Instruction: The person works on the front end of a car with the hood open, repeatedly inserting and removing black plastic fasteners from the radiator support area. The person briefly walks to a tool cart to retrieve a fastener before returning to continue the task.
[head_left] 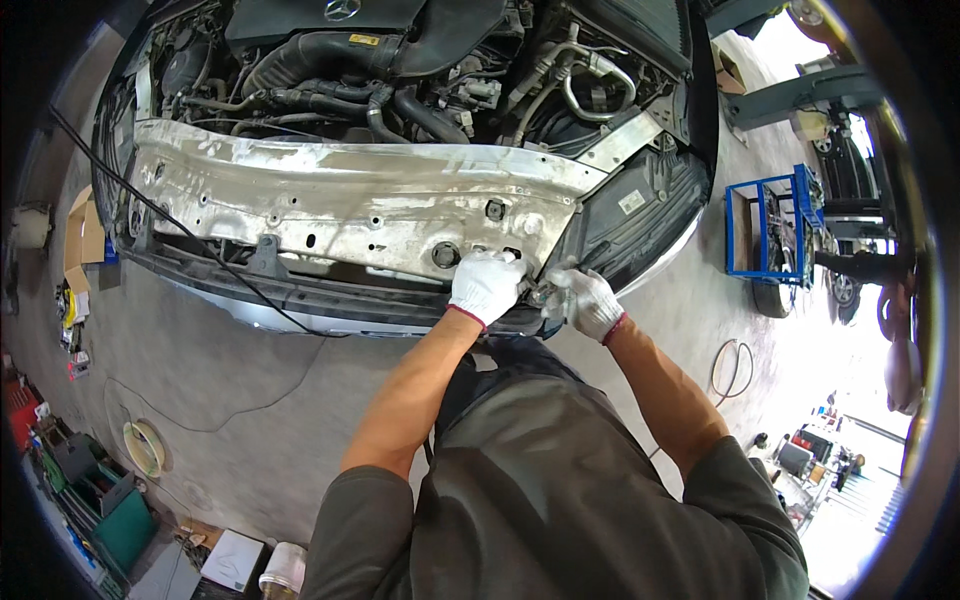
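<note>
My left hand [488, 285], in a white knit glove with a dark red cuff, is closed at the lower right edge of the bare metal front panel [350, 205] of a car. Its fingertips curl against the panel, and what they grip is hidden. Just to its right, my right hand [588, 302], gloved alike, has its fingers bent together beside the inner corner of the headlight [640, 215]. A small greyish part [541, 292] shows between the two hands, too blurred to name. A round dark hole [446, 255] in the panel lies left of my left hand.
Behind the panel is the open engine bay with a thick black air duct [325, 60]. A dark rod [190, 232] slants across the car's front left. A blue metal cart [775, 225] stands at right, near a lift arm [800, 95]. A thin cable [240, 412] crosses the floor.
</note>
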